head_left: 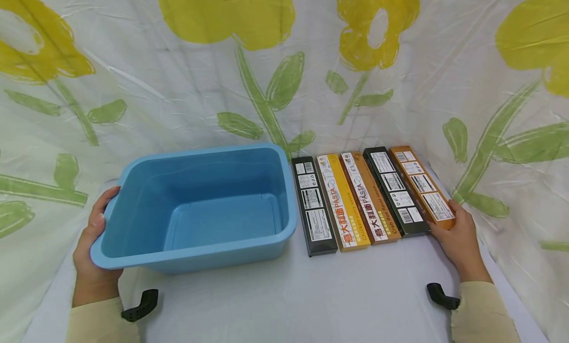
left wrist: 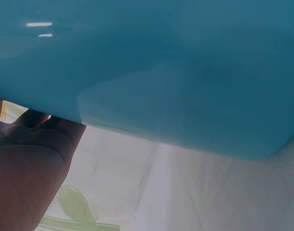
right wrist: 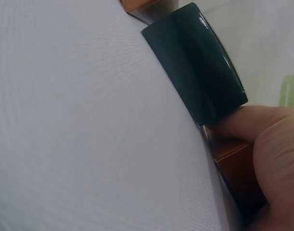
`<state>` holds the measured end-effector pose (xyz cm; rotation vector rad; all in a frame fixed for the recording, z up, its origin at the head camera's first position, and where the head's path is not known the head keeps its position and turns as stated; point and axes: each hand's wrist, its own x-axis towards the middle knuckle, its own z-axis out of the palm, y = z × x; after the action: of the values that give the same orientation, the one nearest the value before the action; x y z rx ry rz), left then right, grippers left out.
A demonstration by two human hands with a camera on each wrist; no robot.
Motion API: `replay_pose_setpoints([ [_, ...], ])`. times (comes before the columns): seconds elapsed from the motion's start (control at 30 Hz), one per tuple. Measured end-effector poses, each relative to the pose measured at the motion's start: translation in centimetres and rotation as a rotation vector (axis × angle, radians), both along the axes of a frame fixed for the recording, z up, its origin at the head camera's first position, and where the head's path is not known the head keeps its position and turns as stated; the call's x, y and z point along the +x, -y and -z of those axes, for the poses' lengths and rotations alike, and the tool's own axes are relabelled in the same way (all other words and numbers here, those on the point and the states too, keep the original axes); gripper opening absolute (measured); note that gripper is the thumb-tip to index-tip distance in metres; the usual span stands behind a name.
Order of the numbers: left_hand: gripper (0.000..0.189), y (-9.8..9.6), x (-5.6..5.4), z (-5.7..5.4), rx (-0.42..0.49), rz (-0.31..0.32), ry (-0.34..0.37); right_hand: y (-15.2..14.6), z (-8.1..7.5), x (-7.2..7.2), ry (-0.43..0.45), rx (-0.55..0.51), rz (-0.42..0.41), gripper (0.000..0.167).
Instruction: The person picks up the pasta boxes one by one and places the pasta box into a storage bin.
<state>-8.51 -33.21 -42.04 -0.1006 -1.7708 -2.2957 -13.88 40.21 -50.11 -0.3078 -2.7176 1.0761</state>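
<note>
My left hand grips the left rim of a blue plastic basin, whose inside shows no contents. In the left wrist view the fingers lie against the basin's wall. At the far right, my right hand pinches the near end of an orange-brown pasta box lying label up. Its thumb fits between that box and the black pasta box beside it. The right wrist view shows the black box's dark end and part of the orange-brown box.
Between basin and right hand, more boxes lie side by side: a black one, a yellow chicken curry pasta box and a brown crab roe pasta box. A white cloth covers the table. A flower-printed curtain hangs behind.
</note>
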Motion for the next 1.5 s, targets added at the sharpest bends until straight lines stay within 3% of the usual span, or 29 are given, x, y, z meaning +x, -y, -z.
replay_pose_setpoints([
  [0.57, 0.066, -0.2, -0.12, 0.08, 0.012, -0.019, -0.006, 0.02, -0.01, -0.01, 0.049, 0.041, 0.045, 0.086],
  [0.7, 0.066, -0.13, -0.14, 0.05, 0.02, 0.001, -0.008, 0.12, -0.12, 0.14, 0.065, 0.04, 0.065, 0.087],
  [0.97, 0.066, -0.51, 0.15, -0.47, -0.012, -0.02, 0.013, 0.32, -0.09, 0.38, -0.003, 0.014, 0.104, 0.083],
  [1.27, 0.066, 0.03, -0.15, 0.22, 0.011, 0.0, -0.009, 0.49, -0.22, 0.4, -0.022, -0.042, 0.165, 0.082],
  [1.5, 0.067, -0.24, 0.1, -0.15, -0.018, -0.014, 0.008, 0.92, -0.61, 0.7, -0.064, -0.098, 0.223, 0.08],
])
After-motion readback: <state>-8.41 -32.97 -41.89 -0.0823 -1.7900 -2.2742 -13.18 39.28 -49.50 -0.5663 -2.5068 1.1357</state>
